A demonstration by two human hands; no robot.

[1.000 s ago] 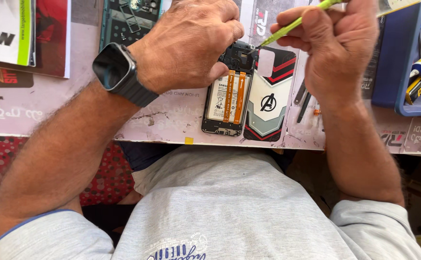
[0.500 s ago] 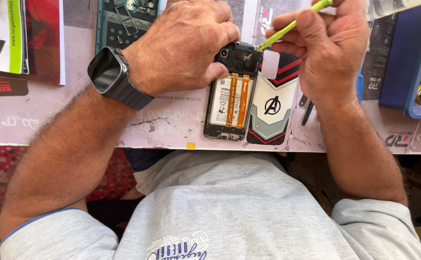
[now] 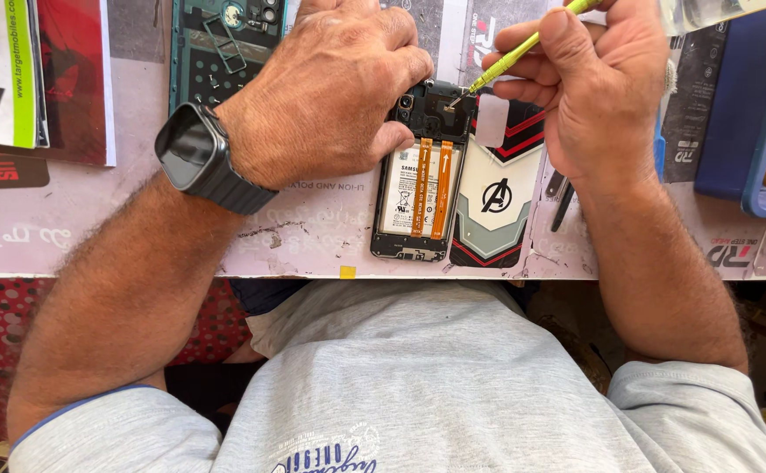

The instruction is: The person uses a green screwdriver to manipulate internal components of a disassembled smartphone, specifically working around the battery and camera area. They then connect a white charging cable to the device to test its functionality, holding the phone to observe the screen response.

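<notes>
the opened phone [image 3: 422, 188] lay near the front edge of the bench [image 3: 94, 236], back cover off, battery and two orange flex cables bare. the left hand [image 3: 326, 92] clamped down on its top end. the right hand [image 3: 589, 83] pinched a yellow-green screwdriver [image 3: 514, 57], tip on the camera-end plate, which looked not yet lifted. a teal back panel [image 3: 216, 48] lay toward the far edge.
</notes>
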